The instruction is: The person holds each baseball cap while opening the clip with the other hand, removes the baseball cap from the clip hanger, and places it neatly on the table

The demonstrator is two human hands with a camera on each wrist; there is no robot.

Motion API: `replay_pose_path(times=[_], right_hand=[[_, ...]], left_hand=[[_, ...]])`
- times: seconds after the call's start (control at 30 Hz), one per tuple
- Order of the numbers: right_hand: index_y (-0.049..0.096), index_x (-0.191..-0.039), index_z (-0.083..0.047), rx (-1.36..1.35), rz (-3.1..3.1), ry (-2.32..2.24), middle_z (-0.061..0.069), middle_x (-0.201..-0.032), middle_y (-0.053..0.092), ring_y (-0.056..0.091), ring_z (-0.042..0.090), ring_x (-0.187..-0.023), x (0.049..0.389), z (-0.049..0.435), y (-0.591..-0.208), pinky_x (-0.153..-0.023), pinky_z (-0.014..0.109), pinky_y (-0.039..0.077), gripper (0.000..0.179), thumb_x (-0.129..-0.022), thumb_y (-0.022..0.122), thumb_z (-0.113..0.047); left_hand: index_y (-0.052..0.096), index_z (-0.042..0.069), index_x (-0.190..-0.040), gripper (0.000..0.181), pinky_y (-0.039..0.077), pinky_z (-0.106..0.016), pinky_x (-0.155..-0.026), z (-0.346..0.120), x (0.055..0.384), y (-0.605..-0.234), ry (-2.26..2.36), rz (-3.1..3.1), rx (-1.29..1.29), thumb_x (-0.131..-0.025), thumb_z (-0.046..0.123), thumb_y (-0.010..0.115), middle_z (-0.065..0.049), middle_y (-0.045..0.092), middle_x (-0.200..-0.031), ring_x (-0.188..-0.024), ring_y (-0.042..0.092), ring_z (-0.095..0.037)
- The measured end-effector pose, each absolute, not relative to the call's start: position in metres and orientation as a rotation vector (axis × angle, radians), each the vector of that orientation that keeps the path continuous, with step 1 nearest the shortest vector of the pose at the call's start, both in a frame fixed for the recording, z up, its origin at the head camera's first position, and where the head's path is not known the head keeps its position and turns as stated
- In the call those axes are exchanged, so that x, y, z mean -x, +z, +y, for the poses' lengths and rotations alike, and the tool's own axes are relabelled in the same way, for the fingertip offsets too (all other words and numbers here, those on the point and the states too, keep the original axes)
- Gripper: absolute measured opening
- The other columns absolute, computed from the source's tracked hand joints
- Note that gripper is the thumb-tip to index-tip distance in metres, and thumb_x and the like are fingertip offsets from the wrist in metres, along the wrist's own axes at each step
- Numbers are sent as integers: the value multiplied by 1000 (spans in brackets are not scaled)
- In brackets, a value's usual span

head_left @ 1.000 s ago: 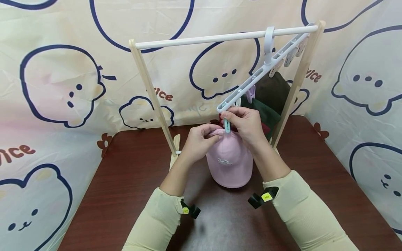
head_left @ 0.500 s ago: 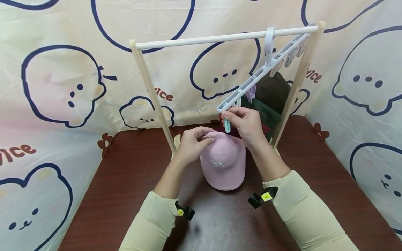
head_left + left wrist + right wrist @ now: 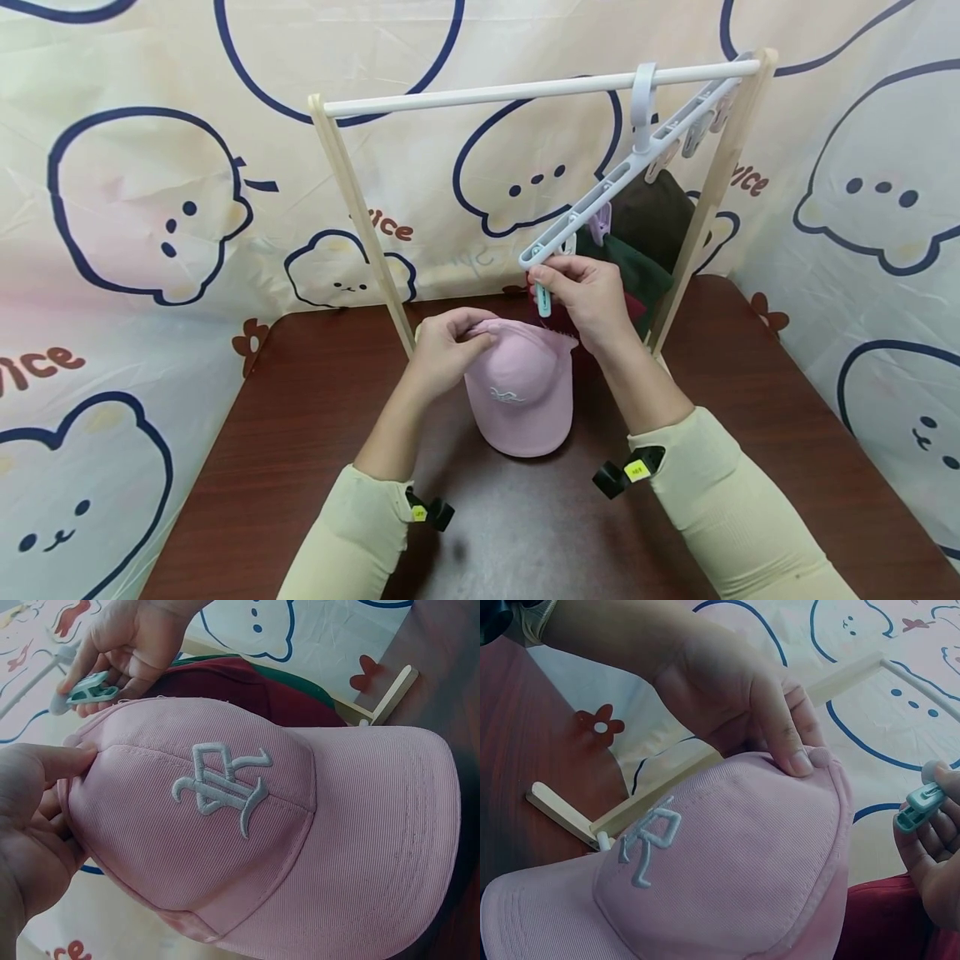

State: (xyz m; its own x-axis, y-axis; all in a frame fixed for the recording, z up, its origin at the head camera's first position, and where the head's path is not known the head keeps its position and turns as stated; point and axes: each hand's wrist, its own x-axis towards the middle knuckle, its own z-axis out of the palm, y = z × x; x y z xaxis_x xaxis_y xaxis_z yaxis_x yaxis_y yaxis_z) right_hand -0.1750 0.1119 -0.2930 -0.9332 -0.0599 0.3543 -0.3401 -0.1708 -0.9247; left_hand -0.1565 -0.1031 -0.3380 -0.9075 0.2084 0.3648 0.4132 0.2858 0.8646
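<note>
A pink baseball cap point(image 3: 525, 408) with pale embroidery hangs crown up, brim down, from my left hand point(image 3: 444, 354). Thumb and fingers pinch its crown edge, as the left wrist view of the cap point(image 3: 225, 802) confirms. To the right, my right hand point(image 3: 592, 304) grips a mint-green clip point(image 3: 543, 300) at the near end of a pale hanger point(image 3: 600, 198). In the right wrist view, nothing shows between the tips of the clip point(image 3: 919, 810). Cap and clip are apart. My right fingers partly hide the clip's upper part.
The hanger hooks over the white rod point(image 3: 480, 97) of a wooden rack point(image 3: 360, 217). Behind my right hand hang a dark brown cap point(image 3: 656, 217), a green cap point(image 3: 637, 265) and a dark red one point(image 3: 232, 690). A purple clip point(image 3: 600, 223) grips the green cap. Below is a brown table point(image 3: 300, 433).
My left hand has drawn the pink cap left and slightly down, away from the mint-green clip. My right hand stays at the clip, nearly still.
</note>
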Motion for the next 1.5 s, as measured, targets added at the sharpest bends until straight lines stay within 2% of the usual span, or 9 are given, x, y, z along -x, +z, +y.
replay_pose_path(times=[0.43, 0.73, 1.23, 1.37, 1.5], right_hand=[[73, -105, 3, -455, -1897, 2209, 5, -82, 73, 70, 18, -73, 175, 112, -293, -75, 30, 60, 26, -89, 74, -16], [73, -107, 2, -449, -1907, 2217, 4, -83, 73, 70, 20, -75, 175, 114, -294, -78, 32, 60, 27, -89, 74, -18], [75, -108, -3, -401, -1942, 2225, 4, -86, 73, 69, 20, -82, 174, 115, -294, -78, 26, 58, 28, -88, 75, -22], [75, -108, -4, -380, -1957, 2208, 4, -86, 73, 69, 21, -81, 175, 115, -295, -77, 26, 58, 29, -87, 76, -25], [74, -108, -4, -375, -1975, 2180, 4, -86, 73, 68, 20, -81, 173, 114, -294, -77, 26, 58, 30, -87, 76, -25]], left_hand=[[74, 4, -104, 19, 52, -16, -74, -116, 153, -336, -1729, -2367, 521, -85, 7, 76, -12, 75, -96, -82, 64, -7], [74, 6, -104, 19, 53, -17, -73, -123, 150, -339, -1726, -2383, 467, -86, 5, 75, -9, 75, -96, -82, 64, -7], [74, 3, -102, 19, 53, -16, -72, -140, 149, -342, -1768, -2312, 419, -83, 5, 77, -12, 74, -93, -80, 64, -4], [74, 3, -103, 20, 53, -16, -72, -144, 147, -340, -1762, -2329, 390, -84, 7, 77, -13, 74, -95, -81, 63, -3], [73, -2, -103, 20, 52, -15, -71, -144, 136, -324, -1750, -2344, 357, -84, 2, 75, -18, 73, -96, -78, 62, -1]])
